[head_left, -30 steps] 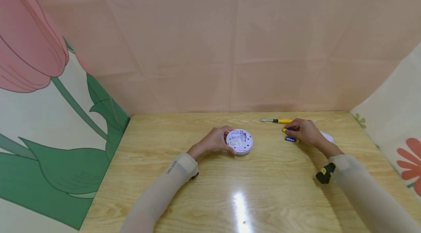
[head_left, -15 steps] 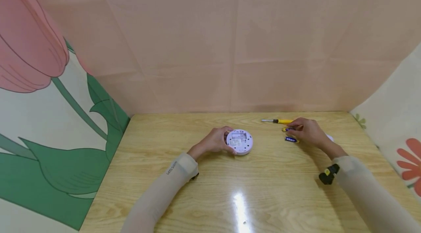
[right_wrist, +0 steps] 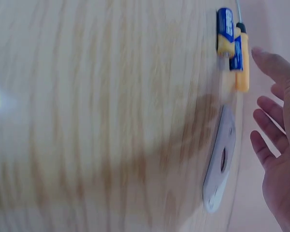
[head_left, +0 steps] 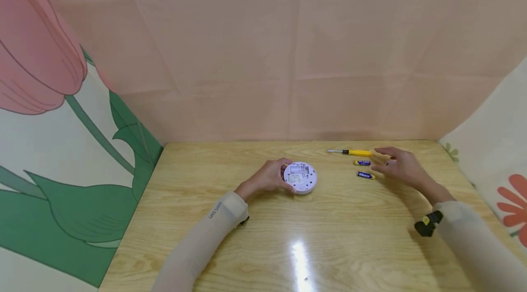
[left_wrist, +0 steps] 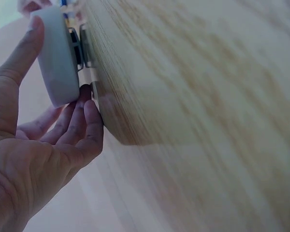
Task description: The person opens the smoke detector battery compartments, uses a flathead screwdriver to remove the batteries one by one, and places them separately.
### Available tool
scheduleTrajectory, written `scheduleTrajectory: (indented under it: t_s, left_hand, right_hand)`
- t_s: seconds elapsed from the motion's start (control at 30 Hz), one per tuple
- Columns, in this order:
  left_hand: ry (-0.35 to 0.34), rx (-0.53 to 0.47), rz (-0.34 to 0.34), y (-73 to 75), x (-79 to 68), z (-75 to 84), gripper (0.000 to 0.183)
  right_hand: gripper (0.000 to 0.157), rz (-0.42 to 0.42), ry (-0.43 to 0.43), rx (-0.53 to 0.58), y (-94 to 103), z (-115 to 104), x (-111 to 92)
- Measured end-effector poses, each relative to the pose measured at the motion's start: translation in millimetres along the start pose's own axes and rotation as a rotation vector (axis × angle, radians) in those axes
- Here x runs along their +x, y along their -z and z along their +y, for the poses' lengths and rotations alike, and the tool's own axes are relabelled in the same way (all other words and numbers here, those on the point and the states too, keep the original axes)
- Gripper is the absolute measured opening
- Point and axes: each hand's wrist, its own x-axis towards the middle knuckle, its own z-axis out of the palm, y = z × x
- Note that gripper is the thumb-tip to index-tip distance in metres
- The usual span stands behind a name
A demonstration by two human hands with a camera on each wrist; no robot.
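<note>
My left hand (head_left: 268,175) grips the rim of a round white device (head_left: 299,185) between thumb and fingers. Its upward face shows a label, small holes and an uncovered battery compartment. In the left wrist view the device (left_wrist: 60,60) stays close over the table, with dark parts on its underside. My right hand (head_left: 402,167) hovers with thumb and fingers spread, holding nothing. Just left of its fingertips, two blue and yellow batteries (head_left: 364,175) lie on the table. A white plate with an oval hole (right_wrist: 214,181) lies below that hand in the right wrist view; the head view hides it.
A yellow-handled screwdriver (head_left: 359,153) lies behind the batteries, its metal shaft pointing left. The wooden table (head_left: 230,251) meets a pink cloth wall (head_left: 230,77) at its far edge. Flower-printed panels (head_left: 37,145) stand at the sides.
My right hand has let go of the farther battery, laid beside the other one, then drawn back to the right with its fingers spreading. My left hand and the device have stayed put.
</note>
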Motion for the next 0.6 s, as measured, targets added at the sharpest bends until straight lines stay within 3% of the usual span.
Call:
scheduleTrajectory:
  t_s: [0.23, 0.6]
  left_hand:
    - [0.011, 0.004, -0.002, 0.0, 0.0, -0.4, 0.094]
    - [0.014, 0.005, 0.003, -1.0, -0.4, -0.1, 0.094]
  right_hand:
    - [0.094, -0.057, -0.026, -0.013, 7.2, 16.9, -9.0]
    - [0.101, -0.004, 0.042, -0.059, 12.3, 41.9, -21.9]
